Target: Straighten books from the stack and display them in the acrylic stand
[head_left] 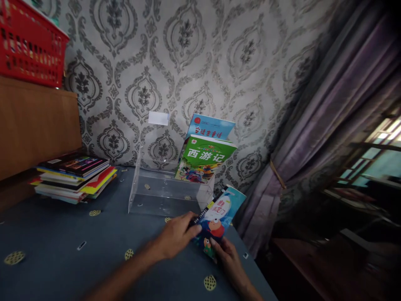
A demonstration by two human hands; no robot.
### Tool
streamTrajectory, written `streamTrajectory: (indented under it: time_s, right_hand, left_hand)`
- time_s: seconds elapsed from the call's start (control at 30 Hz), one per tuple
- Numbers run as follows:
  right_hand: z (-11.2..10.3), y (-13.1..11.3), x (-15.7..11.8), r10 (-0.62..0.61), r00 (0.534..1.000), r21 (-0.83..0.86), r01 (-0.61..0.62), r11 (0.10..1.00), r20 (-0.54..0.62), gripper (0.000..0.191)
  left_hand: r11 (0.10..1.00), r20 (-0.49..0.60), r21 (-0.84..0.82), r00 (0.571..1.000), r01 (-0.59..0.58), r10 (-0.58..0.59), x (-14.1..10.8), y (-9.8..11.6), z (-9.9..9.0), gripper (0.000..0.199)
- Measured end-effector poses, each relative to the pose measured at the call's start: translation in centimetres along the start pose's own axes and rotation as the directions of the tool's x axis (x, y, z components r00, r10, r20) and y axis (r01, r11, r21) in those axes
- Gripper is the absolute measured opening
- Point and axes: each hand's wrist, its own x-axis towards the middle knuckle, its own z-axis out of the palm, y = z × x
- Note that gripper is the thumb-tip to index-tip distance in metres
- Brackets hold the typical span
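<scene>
The book [219, 215] is held in both hands, in front of the right end of a clear rack [135, 184]. Its left edge is gripped by the left hand [178, 236], whose fingers [191, 230] are clamped on it near the lower corner. Its lower part is pinched by the right hand [228, 257], with the thumb laid on the cover and the other fingers mostly hidden behind. The book is tilted, its cover turned upward; whether the counter [103, 263] is touched by its lower edge cannot be told.

In the right part of the rack, a green book [208, 156] is stood with its cover facing forward, and a blue book [214, 124] is partly covered by it from the front. Above the rack's left part, a white label [158, 118] is seen.

On the counter's left, a stack [73, 177] of books is piled unevenly beside a wooden cabinet [37, 125], on which a red basket [33, 50] is set. A curtain [278, 175] is tied back at the right.
</scene>
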Motion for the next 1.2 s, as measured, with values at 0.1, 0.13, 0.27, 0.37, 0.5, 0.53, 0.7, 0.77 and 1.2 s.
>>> streamTrajectory:
  time_s: [0.1, 0.13, 0.27, 0.37, 0.5, 0.53, 0.7, 0.77, 1.2]
  right_hand:
    - [0.2, -0.4, -0.3, 0.023, 1.000, 0.087, -0.023, 0.996, -0.008, 0.048]
    - [0.2, -0.5, -0.3, 0.022, 1.000, 0.107, -0.020, 0.994, -0.016, 0.047]
    - [0.2, -0.9, -0.4, 0.001, 1.000, 0.119, -0.002, 0.993, 0.009, 0.045]
    - [0.1, -1.0, -0.5, -0.005, 0.999, 0.099, -0.001, 0.995, 0.054, 0.046]
    - [0.1, -0.9, -0.5, 0.011, 0.995, 0.086, -0.020, 0.996, 0.103, 0.046]
    - [0.1, -0.8, -0.5, 0.012, 0.994, 0.090, -0.022, 0.996, 0.106, 0.047]
    - [0.0, -0.3, -0.3, 0.010, 0.995, 0.087, -0.018, 0.996, 0.098, 0.048]
    - [-0.1, -0.2, -0.2, 0.004, 0.994, 0.084, -0.013, 0.996, 0.107, 0.047]
    - [0.2, 0.1, -0.2, 0.019, 0.987, 0.068, -0.030, 0.997, 0.158, 0.049]
  left_hand:
    - [0.962, -0.106, -0.267, 0.994, -0.050, 0.022, 2.7, -0.1, -3.5, 0.051]
    - [0.970, -0.232, -0.227, 0.972, -0.090, 0.036, 4.0, 0.0, -4.9, 0.042]
    - [0.973, -0.587, 0.222, 0.787, -0.067, 0.188, 9.2, 0.8, -9.9, 0.041]
    - [0.904, -0.533, 0.428, 0.803, -0.017, 0.268, 12.0, 1.1, -11.8, 0.048]
    - [0.835, -0.456, 0.538, 0.873, 0.117, 0.172, 13.6, 1.2, -12.5, 0.025]
    - [0.818, -0.450, 0.558, 0.879, 0.140, 0.157, 13.7, 1.1, -12.6, 0.021]
    - [0.797, -0.458, 0.583, 0.874, 0.158, 0.161, 14.6, 0.7, -13.0, 0.019]
    - [0.797, -0.459, 0.581, 0.874, 0.163, 0.157, 14.9, 0.6, -13.2, 0.018]
    - [0.764, -0.468, 0.616, 0.870, 0.195, 0.156, 15.5, 0.4, -13.5, 0.025]
